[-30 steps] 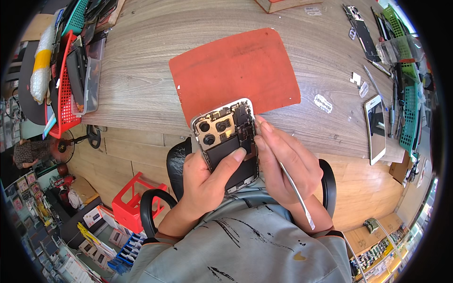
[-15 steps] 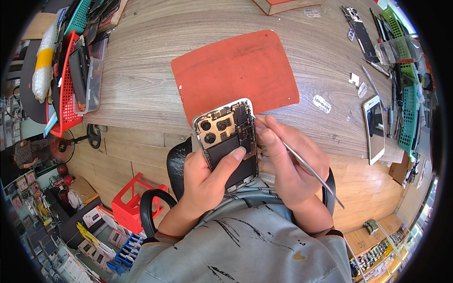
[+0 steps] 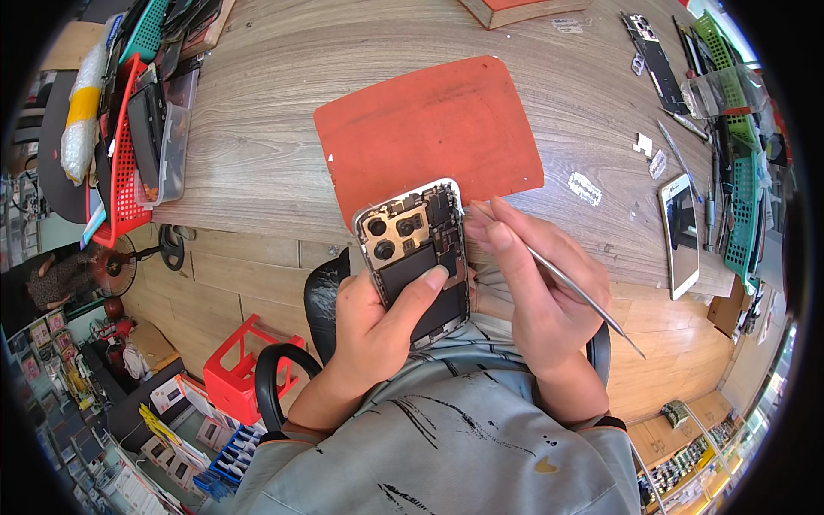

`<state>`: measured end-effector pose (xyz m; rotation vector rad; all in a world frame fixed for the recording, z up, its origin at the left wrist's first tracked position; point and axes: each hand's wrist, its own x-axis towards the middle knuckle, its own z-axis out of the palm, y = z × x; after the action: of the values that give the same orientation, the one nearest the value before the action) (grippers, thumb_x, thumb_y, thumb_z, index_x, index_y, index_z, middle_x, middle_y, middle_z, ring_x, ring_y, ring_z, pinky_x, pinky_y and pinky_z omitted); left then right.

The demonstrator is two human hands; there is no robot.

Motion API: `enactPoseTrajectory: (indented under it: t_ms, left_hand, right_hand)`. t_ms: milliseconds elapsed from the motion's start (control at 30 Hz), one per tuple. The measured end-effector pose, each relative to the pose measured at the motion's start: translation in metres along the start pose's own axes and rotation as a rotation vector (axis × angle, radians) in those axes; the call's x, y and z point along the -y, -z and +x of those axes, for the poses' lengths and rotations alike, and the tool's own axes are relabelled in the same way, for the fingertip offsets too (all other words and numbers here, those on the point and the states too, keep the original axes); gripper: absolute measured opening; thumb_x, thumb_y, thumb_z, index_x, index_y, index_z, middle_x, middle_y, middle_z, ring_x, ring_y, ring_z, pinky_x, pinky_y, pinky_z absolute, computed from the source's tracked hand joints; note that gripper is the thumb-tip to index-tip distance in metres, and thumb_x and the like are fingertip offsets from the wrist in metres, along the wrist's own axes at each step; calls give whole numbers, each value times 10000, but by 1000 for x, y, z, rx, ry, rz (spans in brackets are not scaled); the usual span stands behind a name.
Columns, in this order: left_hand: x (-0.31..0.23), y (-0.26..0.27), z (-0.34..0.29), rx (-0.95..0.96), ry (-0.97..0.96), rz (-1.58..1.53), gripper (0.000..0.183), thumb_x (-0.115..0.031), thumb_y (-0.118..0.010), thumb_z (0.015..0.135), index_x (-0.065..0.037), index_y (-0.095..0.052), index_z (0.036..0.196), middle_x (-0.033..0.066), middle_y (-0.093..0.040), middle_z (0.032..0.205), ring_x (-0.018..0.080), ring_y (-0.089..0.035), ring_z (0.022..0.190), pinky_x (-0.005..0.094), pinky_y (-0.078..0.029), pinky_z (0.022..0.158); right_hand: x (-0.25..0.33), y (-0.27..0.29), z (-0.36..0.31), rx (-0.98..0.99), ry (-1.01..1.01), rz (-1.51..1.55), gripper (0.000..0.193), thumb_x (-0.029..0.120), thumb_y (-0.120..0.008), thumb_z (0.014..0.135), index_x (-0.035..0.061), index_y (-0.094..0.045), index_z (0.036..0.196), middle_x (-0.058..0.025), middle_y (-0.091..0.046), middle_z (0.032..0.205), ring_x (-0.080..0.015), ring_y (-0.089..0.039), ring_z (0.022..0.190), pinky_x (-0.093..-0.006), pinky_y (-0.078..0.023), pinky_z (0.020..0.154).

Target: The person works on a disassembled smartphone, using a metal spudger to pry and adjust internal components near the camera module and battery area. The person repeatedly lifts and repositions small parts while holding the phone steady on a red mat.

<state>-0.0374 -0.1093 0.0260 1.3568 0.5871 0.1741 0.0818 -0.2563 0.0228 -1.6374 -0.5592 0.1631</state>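
Observation:
My left hand [image 3: 374,330] is closed around an opened phone [image 3: 421,257], its thumb lying across the black battery. The phone's insides face up: a gold camera plate with three lenses, a circuit board along the right side and a pale frame. Pinched in my right hand [image 3: 549,287] is a slim metal pry tool [image 3: 585,297], its pointed back end sticking out to the lower right. The right fingertips are close beside the phone's upper right edge; the tool's working tip is hard to make out there. Beyond the phone lies a red-orange mat [image 3: 429,129] on the wooden table.
A white-framed phone [image 3: 681,236] and a bare phone part [image 3: 654,64] lie at the right, near green baskets [image 3: 742,215] and tools. At the left stand a red basket [image 3: 127,184] and a clear box [image 3: 174,154]. A red stool [image 3: 236,369] is on the floor.
My right hand has drawn slightly to the right, away from the phone's edge, and the tool's back end has swung right and up. The left hand and phone have barely moved.

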Motion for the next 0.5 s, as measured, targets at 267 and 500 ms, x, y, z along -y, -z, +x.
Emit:
enactPoseTrajectory:
  t_ms: [267, 500]
  left_hand:
    - [0, 0, 0, -15, 55, -6, 217, -69, -721, 1083, 61, -767, 1252, 86, -838, 1082, 115, -771, 957, 292, -621, 841]
    - [-4, -3, -1, -39, -28, 91, 210, -39, -722, 1056, 57, -776, 1235, 49, -803, 1083, 89, -708, 948, 285, -588, 834]
  right_hand:
    - [-6, 2, -5, -54, 164, -214, 316, -84, -793, 993, -69, -765, 1307, -223, -846, 1102, -256, -837, 915, -309, -654, 773]
    - [-8, -16, 6, -110, 345, -369, 366, -78, -870, 893, -38, -774, 1243, -176, -795, 999, -267, -774, 798, -349, -622, 668]
